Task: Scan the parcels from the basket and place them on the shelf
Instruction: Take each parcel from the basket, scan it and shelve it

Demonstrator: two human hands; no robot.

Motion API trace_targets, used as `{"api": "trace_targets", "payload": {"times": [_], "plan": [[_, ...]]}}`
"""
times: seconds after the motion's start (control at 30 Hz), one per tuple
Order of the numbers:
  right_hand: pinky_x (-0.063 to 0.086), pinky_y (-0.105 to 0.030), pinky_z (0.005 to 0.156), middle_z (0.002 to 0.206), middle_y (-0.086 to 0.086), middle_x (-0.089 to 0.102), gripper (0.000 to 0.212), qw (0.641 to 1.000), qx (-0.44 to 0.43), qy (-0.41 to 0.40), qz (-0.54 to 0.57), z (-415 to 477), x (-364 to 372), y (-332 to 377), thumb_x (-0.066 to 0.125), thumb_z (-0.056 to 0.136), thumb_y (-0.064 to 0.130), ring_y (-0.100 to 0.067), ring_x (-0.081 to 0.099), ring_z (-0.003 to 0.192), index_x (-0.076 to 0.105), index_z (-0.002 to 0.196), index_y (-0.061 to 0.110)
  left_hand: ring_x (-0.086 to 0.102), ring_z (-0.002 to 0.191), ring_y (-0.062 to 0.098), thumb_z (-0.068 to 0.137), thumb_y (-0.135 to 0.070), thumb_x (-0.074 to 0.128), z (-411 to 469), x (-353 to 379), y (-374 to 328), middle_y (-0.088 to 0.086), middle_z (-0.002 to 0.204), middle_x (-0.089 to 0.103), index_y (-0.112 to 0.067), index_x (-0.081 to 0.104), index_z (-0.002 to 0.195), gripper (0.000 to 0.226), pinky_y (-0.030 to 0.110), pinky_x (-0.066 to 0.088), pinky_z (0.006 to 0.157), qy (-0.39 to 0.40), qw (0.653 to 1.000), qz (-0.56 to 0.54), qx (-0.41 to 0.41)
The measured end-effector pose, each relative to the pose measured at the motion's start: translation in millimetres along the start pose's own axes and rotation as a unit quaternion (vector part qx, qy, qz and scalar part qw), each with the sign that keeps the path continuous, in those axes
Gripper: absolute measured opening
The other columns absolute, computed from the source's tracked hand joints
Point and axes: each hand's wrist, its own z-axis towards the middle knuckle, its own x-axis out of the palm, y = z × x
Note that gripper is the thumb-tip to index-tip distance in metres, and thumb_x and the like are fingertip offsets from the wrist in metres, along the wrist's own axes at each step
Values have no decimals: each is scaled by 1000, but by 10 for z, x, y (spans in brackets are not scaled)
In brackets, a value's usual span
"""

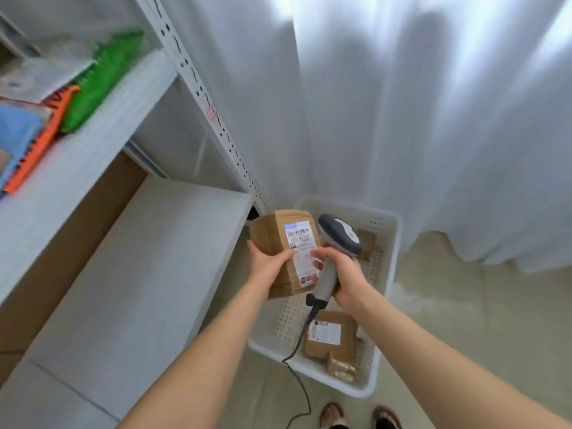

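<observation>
The print on the white label [301, 246] is blurring too much to read, and the packages at the upper left, a green bag [105, 78] and an orange one [37, 144], are being cut by the frame edge. A white curtain [402, 119] is hanging behind the basket [393, 261], where more cardboard parcels [329, 334] are lying; a black cable [308, 397] is trailing over its rim. The left hand [269, 267] is gripping the brown parcel [275, 233] above the basket, beside the grey shelf [148, 274]. The right hand [346, 274] is curling around the scanner [340, 235] handle, its head just beside the label. The parcel is looking creased.
</observation>
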Motion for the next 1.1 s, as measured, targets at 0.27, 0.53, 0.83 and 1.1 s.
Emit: {"api": "trace_targets", "payload": {"times": [0.27, 0.53, 0.83, 1.1], "plan": [[47, -31, 56, 80, -6, 70, 10, 998, -48, 36, -37, -1368, 73, 694, 71, 85, 11, -19, 64, 67, 68, 95, 12, 61, 88, 13, 84, -23, 68, -1348, -742, -937, 5, 118, 64, -20, 45, 129, 50, 29, 44, 64, 64, 986, -129, 79], [47, -31, 55, 81, -7, 69, 14, 992, -101, 59, -54, -2439, -96, 818, 72, 83, 10, -21, 64, 70, 66, 95, 10, 64, 82, 10, 83, -12, 71, -2496, -993, -953, 2, 116, 64, -24, 42, 123, 51, 28, 50, 59, 107, 978, -136, 114], [40, -28, 49, 71, -13, 69, 4, 959, -173, 119, -191, -3253, -325, 720, 63, 85, 4, -19, 43, 46, 66, 83, 2, 65, 94, 18, 75, -8, 77, -2901, -1132, -984, 0, 118, 63, -29, 39, 136, 75, 30, 55, 68, 47, 972, -128, 192], [40, -26, 47, 71, -14, 68, 5, 960, -163, 105, -200, -3462, -346, 671, 63, 87, 7, -18, 43, 44, 64, 90, 3, 64, 100, 21, 72, -10, 80, -2947, -1149, -923, 1, 123, 61, -27, 35, 140, 83, 37, 55, 80, 42, 974, -100, 201]]}}
